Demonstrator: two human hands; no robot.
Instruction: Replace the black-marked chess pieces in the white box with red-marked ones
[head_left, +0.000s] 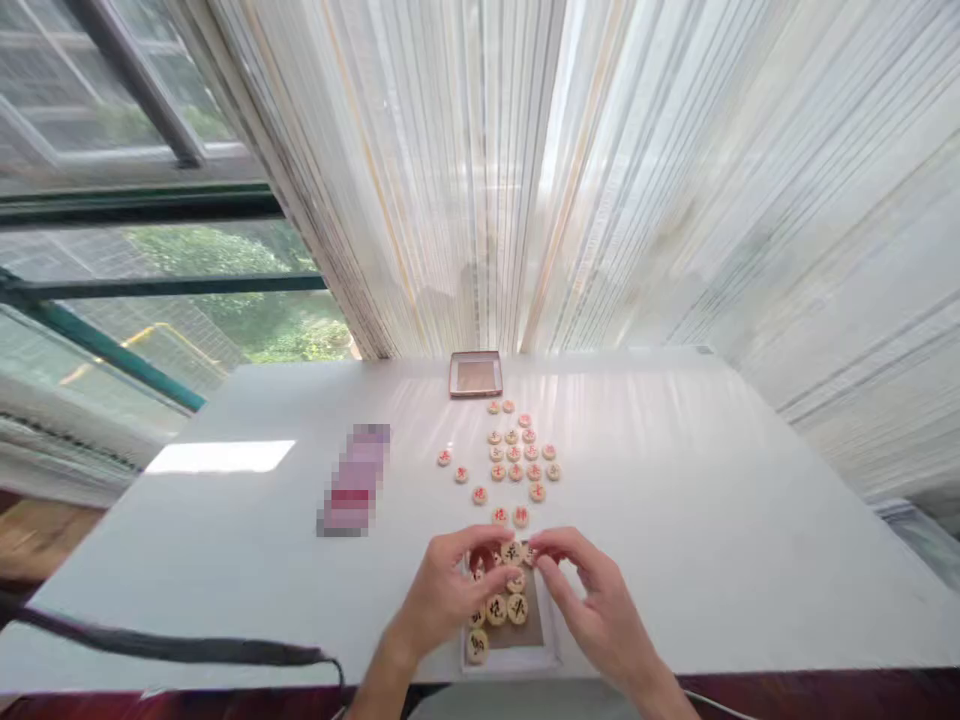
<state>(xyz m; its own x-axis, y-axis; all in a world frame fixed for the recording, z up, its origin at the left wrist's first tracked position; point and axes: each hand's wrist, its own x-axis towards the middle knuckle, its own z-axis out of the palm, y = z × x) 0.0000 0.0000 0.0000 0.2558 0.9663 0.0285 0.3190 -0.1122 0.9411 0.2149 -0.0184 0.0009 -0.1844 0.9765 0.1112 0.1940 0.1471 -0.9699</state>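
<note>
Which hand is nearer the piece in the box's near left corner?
Left. The left hand is over the box's left side, just beyond that piece; the right hand is farther, at the right side.

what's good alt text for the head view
A person's left hand and right hand work among black-lettered xiangqi pieces in a shallow box on a white table. Beyond lie loose pieces, many red-lettered, and a second shallow tray before a striped curtain.
</note>
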